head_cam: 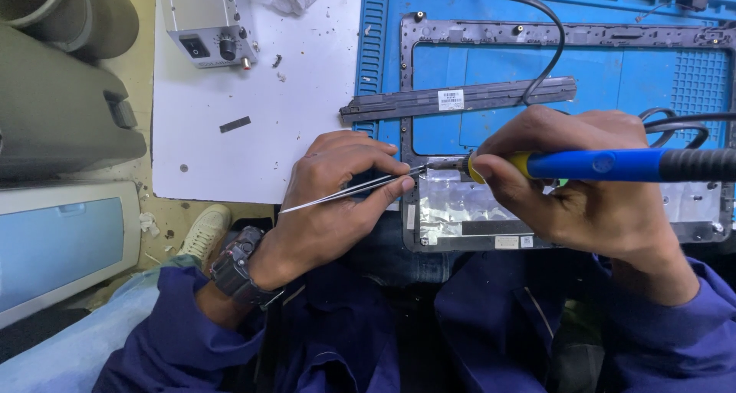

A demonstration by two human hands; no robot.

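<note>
Pinching the tweezers (349, 192) in your left hand (337, 201), you have a light, thin, springy steel tool there: slick sides, sharp tips, easy to twist if squeezed hard. Best hold is mid-shaft, where thumb and forefinger sit now, grip narrow and closed on it. Tips point right and meet the bezel frame (567, 34) at its lower left corner, just beside the iron's tip.

Bezel frame is your landmark: dark, thin plastic rectangle, open in the middle, flexy and likely to crack at the corners, so press lightly. It lies on the blue mat (491, 2) on the table. Silvery foil patch (452, 205) sits on its bottom rail, soft and tearable. Long dark strip (460, 100) with a white label lies across the frame's opening, above both hands.

Right hand (583, 186) is wrapped tight around the soldering iron (613, 164), blue handle with yellow collar and black rubber rear. Rigid, light, hot at the metal tip; keep hold on the blue part only. Its cable (537, 25) loops over the frame's top rail. Left of the frame, well apart, a grey control box (207, 25) sits on white sheet (230, 132).
</note>
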